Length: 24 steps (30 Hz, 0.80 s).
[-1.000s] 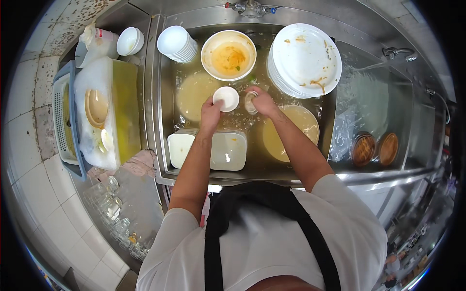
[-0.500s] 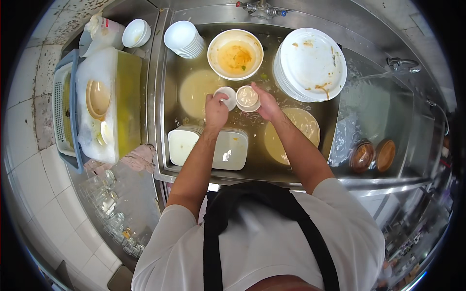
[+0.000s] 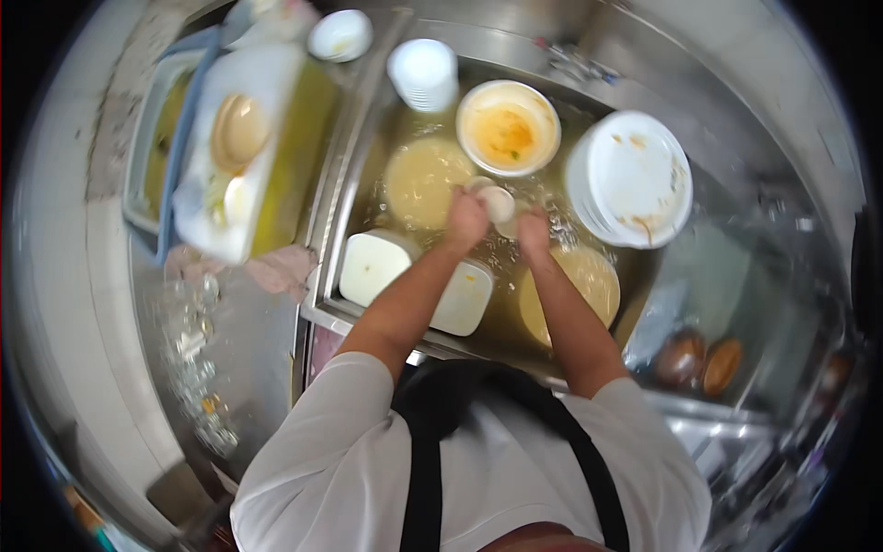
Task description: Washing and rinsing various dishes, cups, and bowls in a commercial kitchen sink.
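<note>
My left hand (image 3: 467, 221), fingers closed, grips a small white bowl (image 3: 498, 204) low over the cloudy sink water. A second pale rim shows just behind that bowl. My right hand (image 3: 533, 233) is down at the water beside it, smeared by motion; what its fingers hold, if anything, cannot be made out. Straight ahead of both hands sits a large white bowl (image 3: 509, 127) with orange broth-like residue. A tall stack of white plates (image 3: 637, 179) with food scraps stands to the right.
A stack of small white bowls (image 3: 423, 74) stands at the sink's back left. Rectangular white dishes (image 3: 375, 269) lie near the front edge. Left of the sink is a foamy tub (image 3: 276, 152); glasses (image 3: 195, 350) crowd the counter below it. Brown bowls (image 3: 682, 356) sit in the right basin.
The whole view has turned and shifted, blurring the picture. My right hand has lowered to the water; the small bowl it held upright is no longer clearly visible. My left hand keeps its bowl.
</note>
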Motion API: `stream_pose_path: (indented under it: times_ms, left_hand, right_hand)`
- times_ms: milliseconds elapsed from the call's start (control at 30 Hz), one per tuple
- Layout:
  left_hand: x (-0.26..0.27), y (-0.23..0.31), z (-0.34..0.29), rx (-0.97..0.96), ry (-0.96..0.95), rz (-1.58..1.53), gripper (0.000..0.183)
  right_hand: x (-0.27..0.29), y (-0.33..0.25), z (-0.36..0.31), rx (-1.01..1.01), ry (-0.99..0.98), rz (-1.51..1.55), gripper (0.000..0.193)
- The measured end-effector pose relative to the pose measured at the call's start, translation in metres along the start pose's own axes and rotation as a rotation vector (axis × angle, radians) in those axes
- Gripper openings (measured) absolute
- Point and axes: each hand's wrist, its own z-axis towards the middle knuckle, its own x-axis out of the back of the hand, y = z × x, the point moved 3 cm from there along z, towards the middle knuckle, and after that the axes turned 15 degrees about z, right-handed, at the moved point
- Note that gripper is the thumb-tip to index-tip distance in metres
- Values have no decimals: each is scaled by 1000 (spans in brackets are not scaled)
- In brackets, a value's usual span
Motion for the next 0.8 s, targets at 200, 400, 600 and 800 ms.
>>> stream_pose_path:
  times_ms: [200, 400, 600, 800]
  left_hand:
    - [22, 18, -16, 122, -59, -272, 35]
    - [52, 24, -17, 157, -179, -547, 37]
    - [159, 14, -18, 310, 11, -901, 21]
    - [397, -65, 18, 292, 661, -423, 37]
  right_hand:
    - [-30, -19, -21, -258, -41, 702, 32]
    - [-87, -93, -73, -234, 101, 587, 43]
    - [-116, -150, -106, -216, -201, 599, 59]
    - [-54, -111, -77, -373, -31, 353, 32]
